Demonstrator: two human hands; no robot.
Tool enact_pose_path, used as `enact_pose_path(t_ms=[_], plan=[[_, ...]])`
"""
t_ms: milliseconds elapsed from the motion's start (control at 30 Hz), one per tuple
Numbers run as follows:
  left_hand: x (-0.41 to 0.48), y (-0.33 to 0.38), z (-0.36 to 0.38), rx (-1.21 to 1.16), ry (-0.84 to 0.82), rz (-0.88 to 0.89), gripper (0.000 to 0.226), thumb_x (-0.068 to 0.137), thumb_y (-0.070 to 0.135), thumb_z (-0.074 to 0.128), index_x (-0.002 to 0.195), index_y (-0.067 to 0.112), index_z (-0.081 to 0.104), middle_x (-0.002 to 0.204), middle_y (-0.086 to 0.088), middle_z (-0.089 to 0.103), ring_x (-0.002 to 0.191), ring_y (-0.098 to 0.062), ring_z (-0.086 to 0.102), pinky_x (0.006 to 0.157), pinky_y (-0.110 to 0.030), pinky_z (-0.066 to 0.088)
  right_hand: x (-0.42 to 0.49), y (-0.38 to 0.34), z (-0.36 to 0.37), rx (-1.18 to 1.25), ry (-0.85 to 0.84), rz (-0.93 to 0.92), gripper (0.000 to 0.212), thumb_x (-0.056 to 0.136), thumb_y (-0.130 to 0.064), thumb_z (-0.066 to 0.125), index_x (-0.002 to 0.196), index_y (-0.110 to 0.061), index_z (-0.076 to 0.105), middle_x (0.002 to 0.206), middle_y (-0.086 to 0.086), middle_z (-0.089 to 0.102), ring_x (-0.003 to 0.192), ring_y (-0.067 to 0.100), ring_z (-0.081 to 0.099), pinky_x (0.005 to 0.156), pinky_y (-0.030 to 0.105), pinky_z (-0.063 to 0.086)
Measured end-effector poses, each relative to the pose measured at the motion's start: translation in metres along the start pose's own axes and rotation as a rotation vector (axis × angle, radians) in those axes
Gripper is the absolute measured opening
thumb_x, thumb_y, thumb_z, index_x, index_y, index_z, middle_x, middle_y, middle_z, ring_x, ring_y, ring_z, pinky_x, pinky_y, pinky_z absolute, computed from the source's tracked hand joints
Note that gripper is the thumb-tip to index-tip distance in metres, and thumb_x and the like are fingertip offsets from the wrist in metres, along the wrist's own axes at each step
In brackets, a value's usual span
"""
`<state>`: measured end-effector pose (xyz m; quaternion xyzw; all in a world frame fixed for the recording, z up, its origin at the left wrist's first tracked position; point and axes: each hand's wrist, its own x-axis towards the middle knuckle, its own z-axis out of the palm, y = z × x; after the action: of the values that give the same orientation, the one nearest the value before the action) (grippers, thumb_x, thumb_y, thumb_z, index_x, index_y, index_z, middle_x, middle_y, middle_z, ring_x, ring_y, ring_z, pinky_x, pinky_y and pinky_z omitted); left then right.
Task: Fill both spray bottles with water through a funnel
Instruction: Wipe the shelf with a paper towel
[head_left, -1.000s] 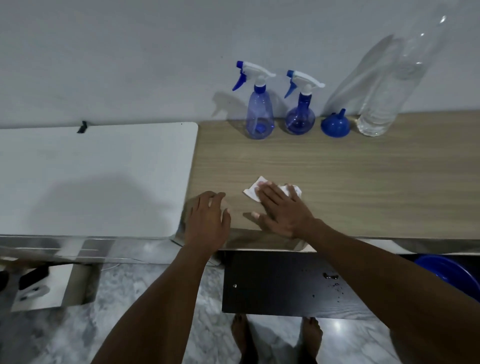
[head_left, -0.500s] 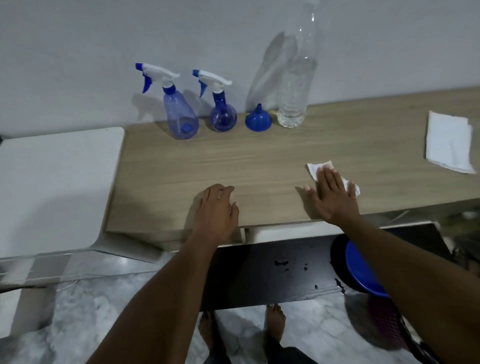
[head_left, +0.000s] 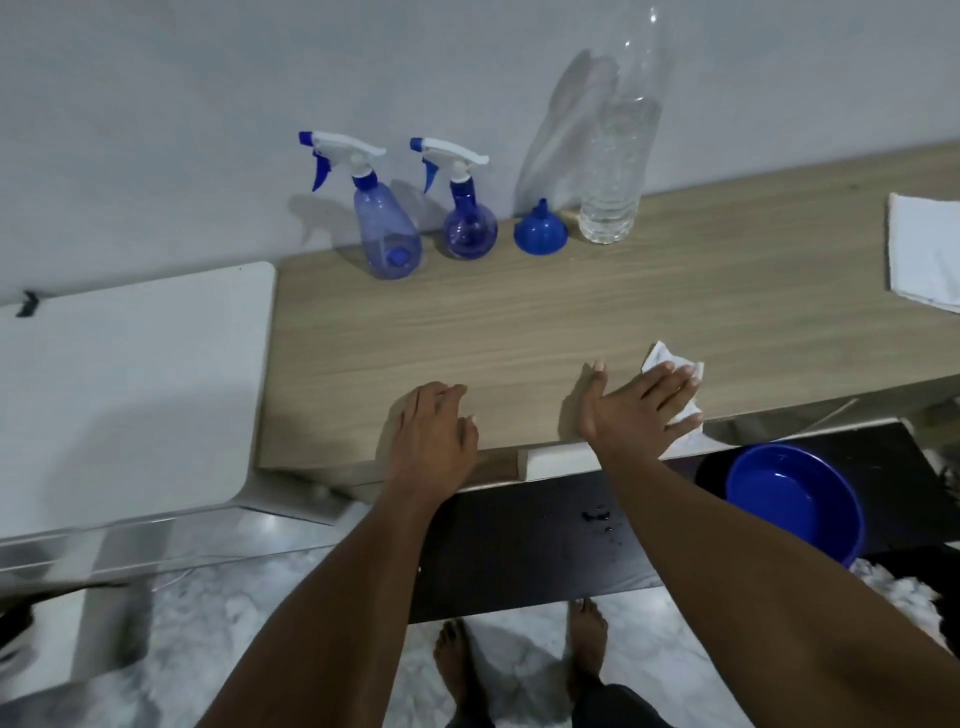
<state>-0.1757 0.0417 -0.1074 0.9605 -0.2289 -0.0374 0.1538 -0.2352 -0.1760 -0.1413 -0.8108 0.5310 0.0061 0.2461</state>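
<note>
Two blue spray bottles with white trigger heads stand at the back of the wooden table (head_left: 519, 322): a taller one (head_left: 387, 231) on the left and a round one (head_left: 467, 223) beside it. A blue funnel (head_left: 540, 231) sits upside down to their right, next to a tall clear water bottle (head_left: 615, 156). My left hand (head_left: 431, 431) rests flat at the table's front edge. My right hand (head_left: 639, 405) presses a small white tissue (head_left: 675, 384) flat on the table near the front edge.
A folded white cloth (head_left: 924, 254) lies at the table's right end. A white surface (head_left: 130, 384) adjoins the table on the left. Below the table are a dark shelf (head_left: 545, 545) and a blue basin (head_left: 795, 499). My bare feet stand on a marble floor.
My right hand has slid the tissue rightward along the table's front. The left hand stays flat at the edge. The camera view has swung to the right.
</note>
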Motion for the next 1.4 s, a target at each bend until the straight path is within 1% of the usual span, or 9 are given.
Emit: enact_pose_path(t_ms=[300, 500, 700, 833, 933, 1167, 1233, 1300, 1400], plan=[[-0.028, -0.139, -0.048, 0.012, 0.088, -0.06, 0.043, 0.091, 0.03, 0.053, 0.131, 0.015, 0.057, 0.128, -0.011, 0.056, 0.122, -0.03, 0.05, 0.103, -0.043, 0.041, -0.128, -0.107, 0.082, -0.055, -0.052, -0.154, 0.1, 0.094, -0.071, 0.02, 0.156, 0.005, -0.004, 0.165, 0.022, -0.012, 0.153, 0.031, -0.017, 0.122, 0.057, -0.007], [-0.058, -0.218, -0.078, 0.012, 0.17, -0.144, 0.04, 0.091, 0.026, 0.057, 0.128, 0.013, 0.058, 0.128, -0.011, 0.057, 0.122, -0.031, 0.049, 0.094, -0.045, 0.048, -0.208, -0.179, 0.141, -0.144, -0.176, -0.383, 0.096, 0.093, -0.068, 0.018, 0.157, 0.002, -0.002, 0.166, 0.02, -0.012, 0.153, 0.031, -0.018, 0.122, 0.056, -0.008], [-0.08, -0.273, -0.093, -0.02, 0.271, -0.24, 0.035, 0.095, 0.028, 0.055, 0.126, 0.012, 0.059, 0.124, -0.009, 0.061, 0.118, -0.031, 0.054, 0.093, -0.047, 0.05, -0.265, -0.198, 0.178, -0.29, -0.316, -0.94, 0.078, 0.1, -0.056, 0.013, 0.159, -0.005, -0.001, 0.167, 0.014, -0.011, 0.154, 0.029, -0.016, 0.122, 0.052, -0.011], [-0.083, -0.27, -0.098, -0.171, 0.309, -0.293, 0.031, 0.097, 0.026, 0.052, 0.125, 0.016, 0.06, 0.122, -0.003, 0.063, 0.113, -0.025, 0.059, 0.09, -0.04, 0.05, -0.239, -0.174, 0.163, -0.368, -0.308, -1.335, 0.071, 0.1, -0.048, 0.011, 0.16, -0.01, 0.014, 0.168, 0.01, 0.006, 0.156, 0.026, 0.001, 0.124, 0.053, 0.011], [-0.078, -0.255, -0.092, -0.279, 0.36, -0.307, 0.026, 0.097, 0.027, 0.053, 0.12, 0.02, 0.062, 0.112, 0.001, 0.066, 0.099, -0.02, 0.066, 0.082, -0.037, 0.054, -0.201, -0.151, 0.14, -0.398, -0.353, -1.571, 0.063, 0.102, -0.042, 0.023, 0.159, -0.015, 0.02, 0.168, 0.003, 0.013, 0.155, 0.021, 0.01, 0.124, 0.043, 0.012], [-0.065, -0.181, -0.074, -0.382, 0.302, -0.298, 0.025, 0.094, 0.026, 0.054, 0.117, 0.027, 0.063, 0.102, 0.004, 0.07, 0.086, -0.016, 0.066, 0.08, -0.033, 0.054, -0.133, -0.095, 0.083, -0.345, -0.311, -1.585, 0.061, 0.086, -0.011, 0.046, 0.147, -0.007, 0.047, 0.153, 0.011, 0.046, 0.137, 0.033, 0.047, 0.105, 0.043, 0.047], [-0.063, -0.156, -0.066, -0.379, 0.269, -0.293, 0.026, 0.093, 0.027, 0.054, 0.118, 0.029, 0.062, 0.103, 0.005, 0.07, 0.083, -0.014, 0.066, 0.079, -0.033, 0.055, -0.109, -0.078, 0.06, -0.377, -0.249, -1.54, 0.061, 0.077, -0.003, 0.051, 0.137, -0.006, 0.058, 0.139, 0.011, 0.059, 0.114, 0.036, 0.061, 0.082, 0.042, 0.059], [-0.062, -0.129, -0.059, -0.4, 0.235, -0.27, 0.027, 0.093, 0.026, 0.054, 0.119, 0.027, 0.062, 0.103, 0.003, 0.07, 0.079, -0.013, 0.065, 0.077, -0.033, 0.056, -0.088, -0.059, 0.033, -0.455, -0.157, -1.485, 0.053, 0.076, -0.001, 0.051, 0.126, -0.008, 0.066, 0.122, 0.01, 0.067, 0.095, 0.034, 0.063, 0.064, 0.038, 0.059], [-0.06, -0.083, -0.048, -0.373, 0.201, -0.192, 0.027, 0.094, 0.027, 0.055, 0.12, 0.025, 0.061, 0.102, 0.002, 0.069, 0.08, -0.015, 0.065, 0.076, -0.033, 0.054, -0.058, -0.03, -0.013, -0.579, -0.159, -1.3, 0.04, 0.095, -0.006, 0.046, 0.131, -0.012, 0.062, 0.122, 0.011, 0.061, 0.11, 0.033, 0.055, 0.08, 0.039, 0.049]])
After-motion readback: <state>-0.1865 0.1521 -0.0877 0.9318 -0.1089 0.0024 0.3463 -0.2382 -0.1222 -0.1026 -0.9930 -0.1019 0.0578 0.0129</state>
